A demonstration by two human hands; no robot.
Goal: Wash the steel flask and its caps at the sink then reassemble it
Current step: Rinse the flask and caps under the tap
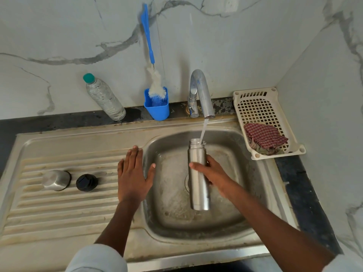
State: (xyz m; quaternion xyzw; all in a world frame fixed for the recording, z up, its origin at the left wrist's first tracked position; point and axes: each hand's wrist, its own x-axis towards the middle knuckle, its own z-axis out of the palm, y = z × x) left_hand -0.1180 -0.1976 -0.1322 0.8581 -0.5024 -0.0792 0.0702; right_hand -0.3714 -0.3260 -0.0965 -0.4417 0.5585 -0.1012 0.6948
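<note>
My right hand (213,172) grips the steel flask (198,185) round its middle and holds it upright over the sink basin (169,216). Water runs from the tap (202,93) into the flask's open mouth. My left hand (133,173) rests flat, fingers straight, on the rim between drainboard and basin. On the drainboard (59,209) to the left stand the steel outer cap (57,180), upside down, and the black inner cap (86,182), side by side.
A blue-handled bottle brush (151,55) stands in a blue holder (157,107) at the wall. A plastic water bottle (105,97) leans to its left. A white perforated basket (265,118) holding a checked cloth (265,136) sits right of the sink.
</note>
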